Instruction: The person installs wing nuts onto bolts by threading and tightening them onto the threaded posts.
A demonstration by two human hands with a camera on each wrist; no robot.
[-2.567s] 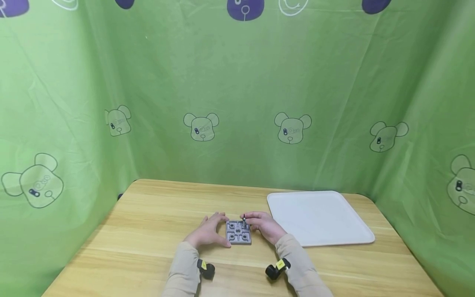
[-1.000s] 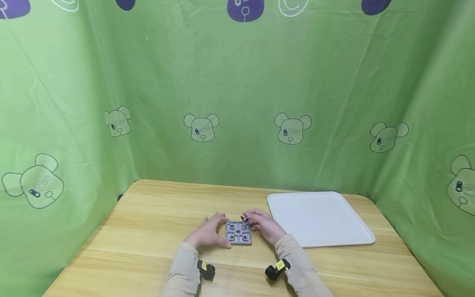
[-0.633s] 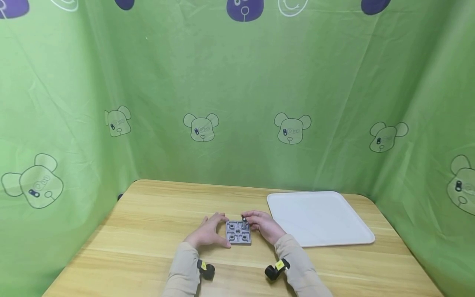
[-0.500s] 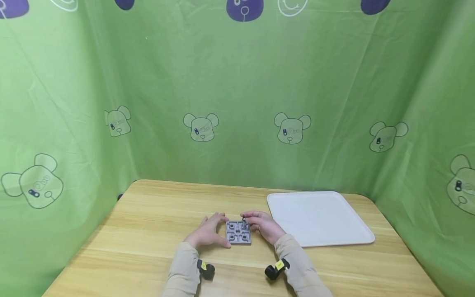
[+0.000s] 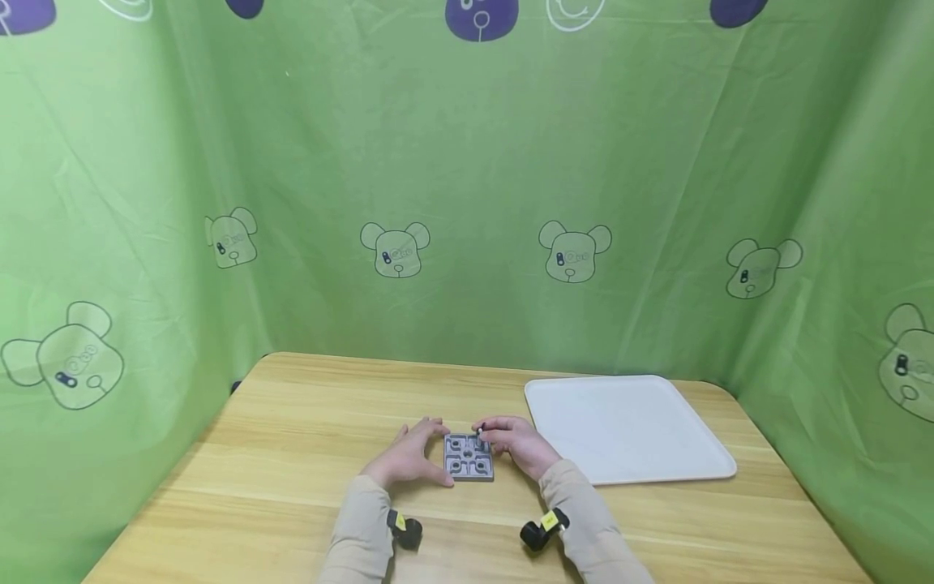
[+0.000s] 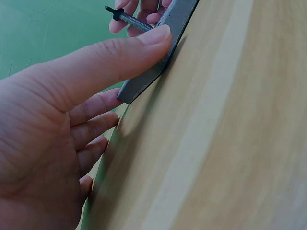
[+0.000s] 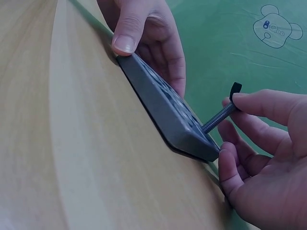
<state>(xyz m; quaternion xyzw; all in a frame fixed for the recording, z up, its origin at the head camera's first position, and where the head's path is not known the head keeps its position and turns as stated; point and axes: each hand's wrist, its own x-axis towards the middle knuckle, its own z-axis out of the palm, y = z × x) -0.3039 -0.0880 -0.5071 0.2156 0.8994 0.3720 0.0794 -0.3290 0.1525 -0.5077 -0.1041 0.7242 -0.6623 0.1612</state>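
A square grey metal plate (image 5: 469, 456) with recesses and holes lies on the table between both hands. My left hand (image 5: 410, 456) grips its left side, thumb at the near corner and fingers at the far one. In the plate's far right hole stands a threaded bolt (image 7: 218, 120) with a flat black head. My right hand (image 5: 520, 444) pinches that head between thumb and forefinger, while its other fingers curl near the plate's edge. In the left wrist view the bolt (image 6: 136, 21) shows its thread above the plate. The bolt's lower end is hidden in the hole.
A white rectangular tray (image 5: 631, 430) lies to the right, close to the right forearm. The wooden table (image 5: 292, 487) is bounded by green curtains (image 5: 467, 308) at the back and sides. Each wrist carries a small black camera (image 5: 410, 533).
The bolt's black head has turned under the right fingers, which shift slightly around it. The left hand and the plate stay where they were.
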